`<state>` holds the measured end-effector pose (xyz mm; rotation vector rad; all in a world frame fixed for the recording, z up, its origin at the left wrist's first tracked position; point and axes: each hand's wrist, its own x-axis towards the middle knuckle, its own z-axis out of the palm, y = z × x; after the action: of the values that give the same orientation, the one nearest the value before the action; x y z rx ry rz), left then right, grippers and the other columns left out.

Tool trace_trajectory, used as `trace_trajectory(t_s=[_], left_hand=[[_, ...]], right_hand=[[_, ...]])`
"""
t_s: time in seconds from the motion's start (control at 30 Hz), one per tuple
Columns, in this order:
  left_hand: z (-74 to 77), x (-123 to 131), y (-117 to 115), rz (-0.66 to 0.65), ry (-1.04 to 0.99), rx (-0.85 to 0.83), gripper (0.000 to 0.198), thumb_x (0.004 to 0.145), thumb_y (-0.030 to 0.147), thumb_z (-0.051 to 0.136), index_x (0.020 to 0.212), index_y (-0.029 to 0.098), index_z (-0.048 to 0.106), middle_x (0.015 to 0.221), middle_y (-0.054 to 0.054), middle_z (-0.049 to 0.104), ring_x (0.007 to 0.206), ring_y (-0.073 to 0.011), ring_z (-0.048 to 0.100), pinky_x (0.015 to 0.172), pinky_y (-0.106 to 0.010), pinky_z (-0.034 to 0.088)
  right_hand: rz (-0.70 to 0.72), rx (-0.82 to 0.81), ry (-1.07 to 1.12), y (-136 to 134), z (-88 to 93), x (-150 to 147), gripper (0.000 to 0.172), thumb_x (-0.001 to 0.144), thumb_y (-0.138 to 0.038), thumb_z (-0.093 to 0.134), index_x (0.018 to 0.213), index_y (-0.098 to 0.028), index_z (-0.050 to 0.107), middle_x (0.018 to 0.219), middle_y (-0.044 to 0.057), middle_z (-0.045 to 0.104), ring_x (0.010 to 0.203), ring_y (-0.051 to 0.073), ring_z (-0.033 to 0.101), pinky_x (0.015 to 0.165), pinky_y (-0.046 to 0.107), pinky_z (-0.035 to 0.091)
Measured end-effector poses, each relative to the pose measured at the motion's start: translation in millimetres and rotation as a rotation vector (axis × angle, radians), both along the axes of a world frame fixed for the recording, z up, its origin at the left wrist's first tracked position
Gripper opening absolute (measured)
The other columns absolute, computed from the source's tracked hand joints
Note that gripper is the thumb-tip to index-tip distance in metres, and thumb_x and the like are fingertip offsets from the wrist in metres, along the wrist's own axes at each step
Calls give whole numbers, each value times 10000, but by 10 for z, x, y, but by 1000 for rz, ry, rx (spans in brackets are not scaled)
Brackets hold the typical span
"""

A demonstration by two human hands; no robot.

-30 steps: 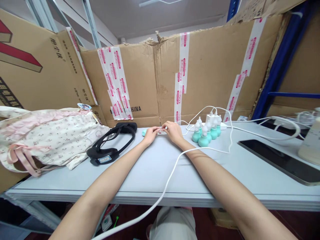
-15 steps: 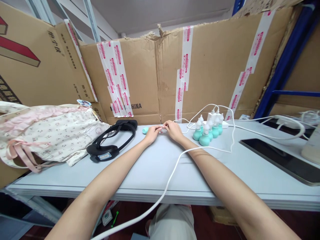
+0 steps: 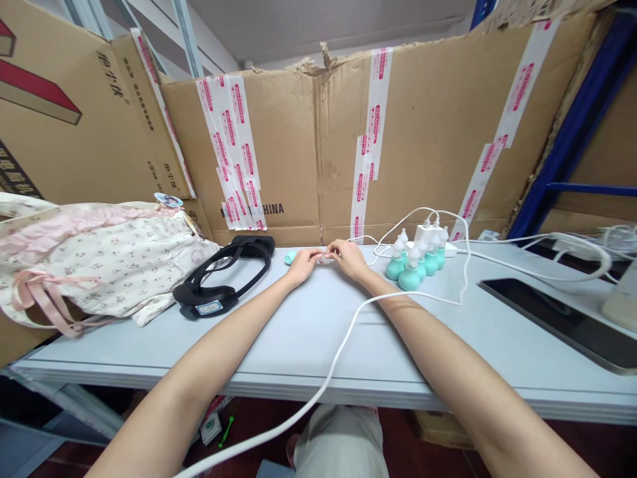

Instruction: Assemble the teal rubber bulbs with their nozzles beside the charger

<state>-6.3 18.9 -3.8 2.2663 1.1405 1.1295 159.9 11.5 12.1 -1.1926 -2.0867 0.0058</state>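
Both arms reach far across the pale table (image 3: 308,338). My left hand (image 3: 301,263) is curled round a small teal item (image 3: 290,257) whose end pokes out to the left of the fingers. My right hand (image 3: 350,257) pinches a small white piece, perhaps the plug of the white cable (image 3: 343,345), against that item where the fingertips meet. Just right of my right hand stands a cluster of several small teal bottles with white tips (image 3: 415,264). The joint between the hands is mostly hidden by fingers.
A black head strap device (image 3: 223,279) lies left of my hands, and a floral cloth bag (image 3: 94,265) beyond it. A white charger block (image 3: 432,234) with cables sits behind the bottles. A dark tablet (image 3: 557,315) lies at the right. Taped cardboard (image 3: 423,139) walls the back.
The hands stay together at the same spot with barely any movement. The view has shifted slightly.
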Motion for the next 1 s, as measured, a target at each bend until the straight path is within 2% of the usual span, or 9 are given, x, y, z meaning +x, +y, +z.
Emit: trace_trajectory(t_s=[0.3,0.57,0.73,0.87,1.0], left_hand=[[15,-65,32,26,132,96,299,889,246,435,974,146,704,879,-53,716,813,-172,621,809,-259,440],[-4,-77,38,18,200,117,302,892,240,435,988,146,705,1001,-78,716,906,-202,623,849,-288,438],[11,-85,26,3,184,109,299,896,217,424,988,157,702,968,-55,723,869,-182,630,844,-277,442],[35,-63,-1,9,146,95,287,885,207,435,941,139,708,896,-56,724,816,-174,628,824,-273,445],[37,-36,-4,44,61,53,293,880,233,443,962,131,705,827,-55,716,790,-174,624,799,-275,450]], right_hand=[[-109,-172,68,-16,-57,-71,157,857,-331,556,859,-226,673,921,21,707,833,168,604,657,239,337],[-94,-222,-26,-20,-56,-54,172,884,-309,526,904,-212,666,941,46,701,863,175,607,686,242,352],[-56,-70,-34,-35,-60,-42,143,888,-276,538,920,-191,649,990,47,679,891,165,596,712,240,359],[-75,73,-178,-89,-6,-34,167,896,-296,541,935,-184,657,984,63,665,839,176,598,682,259,342],[-116,110,-204,-112,22,-45,200,919,-296,500,944,-172,655,988,79,652,821,179,594,669,268,330]])
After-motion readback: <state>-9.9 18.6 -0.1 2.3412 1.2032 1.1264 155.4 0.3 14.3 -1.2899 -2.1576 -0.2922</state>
